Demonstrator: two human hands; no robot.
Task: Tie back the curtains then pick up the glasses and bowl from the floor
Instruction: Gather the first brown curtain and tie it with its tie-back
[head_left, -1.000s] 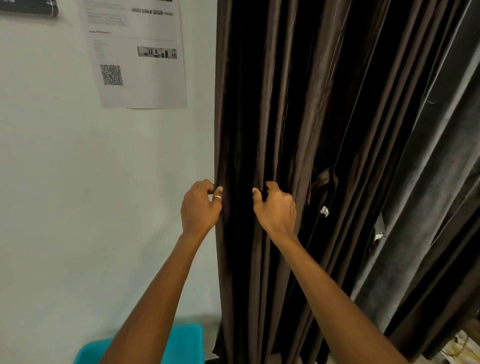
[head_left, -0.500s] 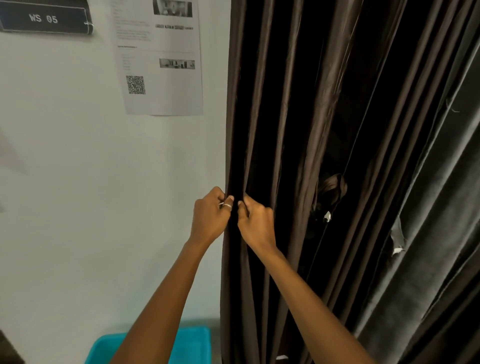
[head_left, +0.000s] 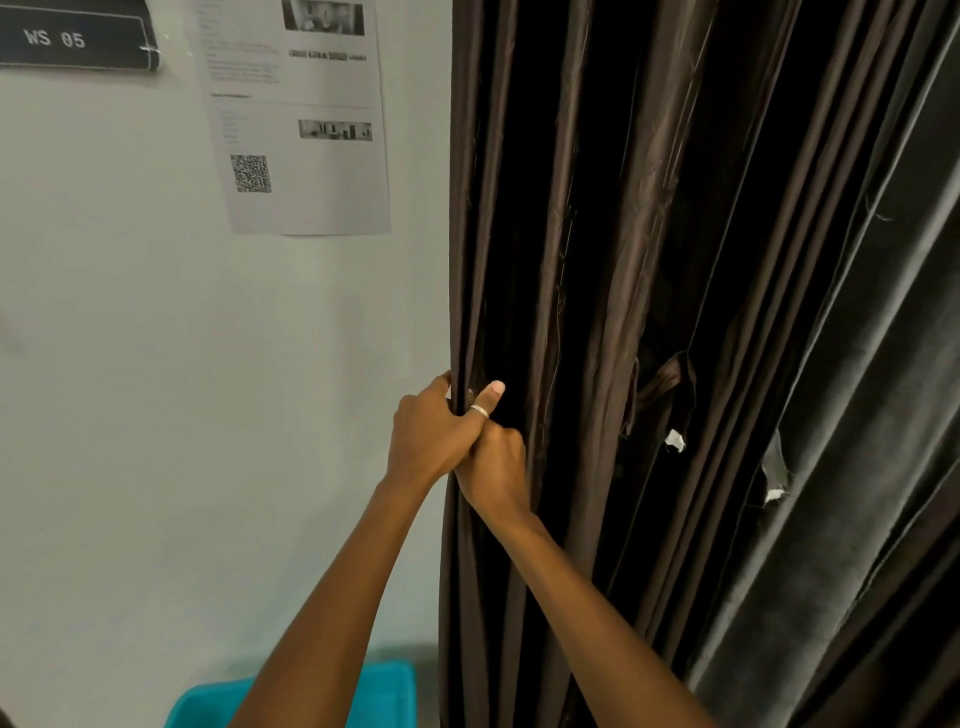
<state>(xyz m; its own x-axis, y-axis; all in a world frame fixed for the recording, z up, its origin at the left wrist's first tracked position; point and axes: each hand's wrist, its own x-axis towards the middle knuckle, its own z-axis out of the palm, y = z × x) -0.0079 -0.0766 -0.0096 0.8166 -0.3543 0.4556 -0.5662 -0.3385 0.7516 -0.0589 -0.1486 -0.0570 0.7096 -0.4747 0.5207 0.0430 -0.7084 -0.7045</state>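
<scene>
A dark brown curtain (head_left: 597, 260) hangs in deep folds to the right of a pale wall. My left hand (head_left: 428, 436), with a ring on the thumb, grips the curtain's left edge at mid height. My right hand (head_left: 496, 467) sits just below and against it, fingers curled round the neighbouring folds. A short brown fabric tie (head_left: 667, 387) dangles among the folds to the right of both hands. A grey curtain (head_left: 857, 467) hangs further right. No glasses or bowl show in this view.
A printed sheet with a QR code (head_left: 301, 130) and a black sign reading WS 05 (head_left: 72, 39) are fixed to the wall. A turquoise plastic bin (head_left: 384, 696) stands on the floor below my arms.
My right hand has slid left along the folds until it touches my left hand, bunching the curtain at its left edge. The view has tilted upward.
</scene>
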